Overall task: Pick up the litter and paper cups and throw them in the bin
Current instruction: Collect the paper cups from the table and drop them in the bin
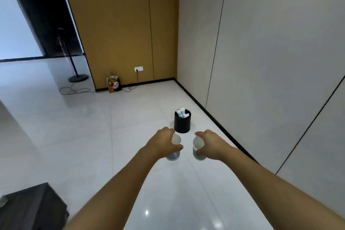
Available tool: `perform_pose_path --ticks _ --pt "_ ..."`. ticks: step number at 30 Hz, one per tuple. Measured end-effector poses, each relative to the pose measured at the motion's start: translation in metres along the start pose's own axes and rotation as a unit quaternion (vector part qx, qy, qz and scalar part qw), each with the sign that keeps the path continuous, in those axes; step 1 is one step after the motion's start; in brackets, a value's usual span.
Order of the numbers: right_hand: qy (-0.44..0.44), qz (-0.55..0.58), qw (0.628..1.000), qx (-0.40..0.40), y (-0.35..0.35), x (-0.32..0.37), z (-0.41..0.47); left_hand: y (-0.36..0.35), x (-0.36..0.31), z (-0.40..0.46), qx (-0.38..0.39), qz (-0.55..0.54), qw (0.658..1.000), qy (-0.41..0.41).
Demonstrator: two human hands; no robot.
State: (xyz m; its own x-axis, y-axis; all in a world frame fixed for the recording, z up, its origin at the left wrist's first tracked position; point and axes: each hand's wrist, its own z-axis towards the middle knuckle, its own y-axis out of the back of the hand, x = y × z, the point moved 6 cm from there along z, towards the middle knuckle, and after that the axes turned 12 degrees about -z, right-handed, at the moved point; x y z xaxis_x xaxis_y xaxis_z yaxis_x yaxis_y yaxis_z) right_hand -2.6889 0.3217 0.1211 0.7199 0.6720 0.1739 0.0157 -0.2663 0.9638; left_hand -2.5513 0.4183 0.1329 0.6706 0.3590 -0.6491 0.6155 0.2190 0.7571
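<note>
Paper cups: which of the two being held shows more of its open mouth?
The paper cup in the right hand: its whole round mouth shows. The left hand covers part of the other cup.

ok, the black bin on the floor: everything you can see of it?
The bin is a small black cylinder with an open top and no lid; its material cannot be told. It stands upright on the pale glossy floor near the right-hand wall, just beyond both hands, and neither hand touches it. Several white pieces, apparently paper cups or litter, poke above its rim. A faint reflection shows on the tile at its base.
</note>
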Motion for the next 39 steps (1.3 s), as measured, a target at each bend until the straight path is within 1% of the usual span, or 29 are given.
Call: perform_pose_path --ticks 4,7,11,16,21,24,31,34,39 --pt "-0.008 0.001 1.000 0.006 0.006 -0.016 0.064 0.002 0.007 0.069 0.011 0.013 1.000 0.002" --pt "-0.009 0.015 1.000 0.005 0.016 -0.020 0.120 0.016 0.016 0.125 0.015 0.010 1.000 -0.001" --pt "-0.033 0.033 0.999 0.019 0.030 -0.026 0.194 0.037 0.031 0.199 0.030 0.007 1.000 0.000" --pt "-0.060 0.058 0.996 -0.004 0.056 -0.041 0.288 0.058 0.052 0.296 0.038 0.014 0.999 0.003" --pt "-0.073 0.073 0.994 0.017 0.056 -0.071 0.369 0.044 0.067 0.384 0.066 0.003 0.998 0.020" --pt "-0.078 0.077 0.994 0.028 0.056 -0.101 0.430 0.027 0.069 0.451 0.081 -0.004 0.996 0.025" --pt "-0.070 0.073 0.993 0.056 0.077 -0.172 0.571 0.005 0.060 0.606 0.089 0.004 0.994 0.059" --pt "-0.069 0.072 0.993 0.063 0.090 -0.201 0.631 0.004 0.056 0.672 0.076 -0.004 0.994 0.081" --pt "-0.067 0.075 0.991 0.085 0.096 -0.234 0.720 -0.003 0.069 0.759 0.079 -0.024 0.991 0.108"
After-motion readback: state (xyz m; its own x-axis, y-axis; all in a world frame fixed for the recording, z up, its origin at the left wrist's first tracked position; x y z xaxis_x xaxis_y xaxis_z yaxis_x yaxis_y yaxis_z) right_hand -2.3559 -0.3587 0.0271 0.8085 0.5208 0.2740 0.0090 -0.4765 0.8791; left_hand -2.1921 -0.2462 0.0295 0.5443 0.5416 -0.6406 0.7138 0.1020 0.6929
